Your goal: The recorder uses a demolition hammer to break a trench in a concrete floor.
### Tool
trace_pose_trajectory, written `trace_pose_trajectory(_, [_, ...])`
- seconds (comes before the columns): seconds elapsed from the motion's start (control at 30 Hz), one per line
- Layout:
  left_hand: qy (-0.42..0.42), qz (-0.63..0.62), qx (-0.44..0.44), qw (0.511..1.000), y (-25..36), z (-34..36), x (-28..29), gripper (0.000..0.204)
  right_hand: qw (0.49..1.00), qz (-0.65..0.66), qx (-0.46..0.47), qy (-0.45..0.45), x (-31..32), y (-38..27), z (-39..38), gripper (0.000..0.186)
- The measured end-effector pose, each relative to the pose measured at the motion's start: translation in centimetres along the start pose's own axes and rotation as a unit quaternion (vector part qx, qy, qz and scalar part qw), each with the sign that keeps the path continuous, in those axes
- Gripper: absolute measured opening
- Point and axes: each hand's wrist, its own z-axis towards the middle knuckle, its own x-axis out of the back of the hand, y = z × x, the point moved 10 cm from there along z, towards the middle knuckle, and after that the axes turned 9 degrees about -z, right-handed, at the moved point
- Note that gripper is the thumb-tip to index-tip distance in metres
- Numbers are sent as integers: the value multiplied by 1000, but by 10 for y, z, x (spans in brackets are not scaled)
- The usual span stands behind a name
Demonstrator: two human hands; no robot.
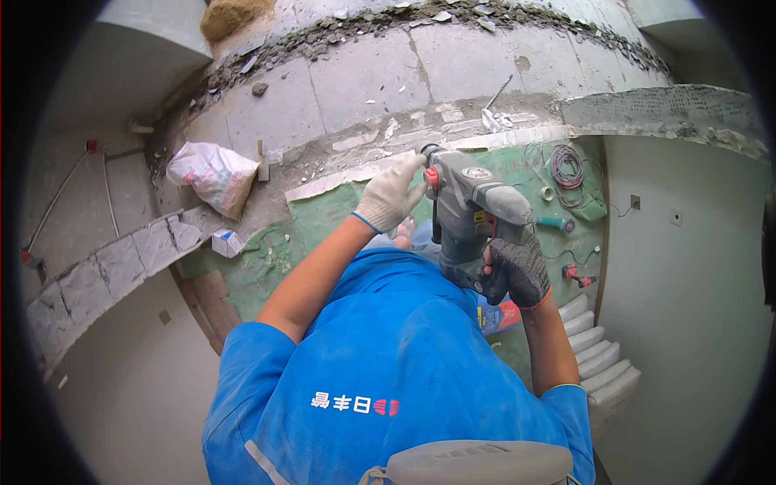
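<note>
A grey and black rotary hammer (473, 206) with a red knob is held up in front of my body, its chuck pointing away and to the left. My right hand (519, 268), in a dark grey glove, is wrapped round its rear handle. At the front end, my left hand (390, 196), in a white knit glove, grips near the chuck (428, 151) with finger and thumb beside the red knob. No bit shows in the chuck. A long spiral drill bit (499, 91) lies on the floor ahead, beside a crumpled white scrap (491, 121).
Green sheeting (323, 234) covers the near floor. Coiled cable (566, 167), a teal angle grinder (556, 223) and a red tool (578, 276) lie right, near stacked white bags (602, 364). A white sack (214, 178) stands left. Rubble (323, 40) lines the far floor.
</note>
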Motion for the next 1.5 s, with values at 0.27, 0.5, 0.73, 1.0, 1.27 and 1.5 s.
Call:
trace_pose_trajectory(0.27, [-221, 280, -265, 896, 51, 89, -127, 43, 998, 46, -39, 19, 85, -1, 41, 32])
trace_pose_trajectory(0.5, [-336, 257, -340, 840, 97, 168, -236, 42, 984, 145, -74, 71, 182, -28, 59, 40])
trace_pose_trajectory(0.73, [-375, -162, -25, 913, 73, 195, -300, 43, 981, 109, -111, 116, 253, -58, 53, 40])
trace_pose_trajectory(1.0, [-410, -376, 347, 755, 86, 277, -334, 37, 972, 166, -67, 154, 298, -128, 93, 22])
trace_pose_trajectory(1.27, [-338, -558, 538, 533, 106, 422, -299, 45, 968, -168, 38, 185, 330, -230, 222, 25])
trace_pose_trajectory(1.5, [-347, -387, 427, 740, 6, 573, -233, 20, 987, 72, 24, 144, 320, -375, 334, 19])
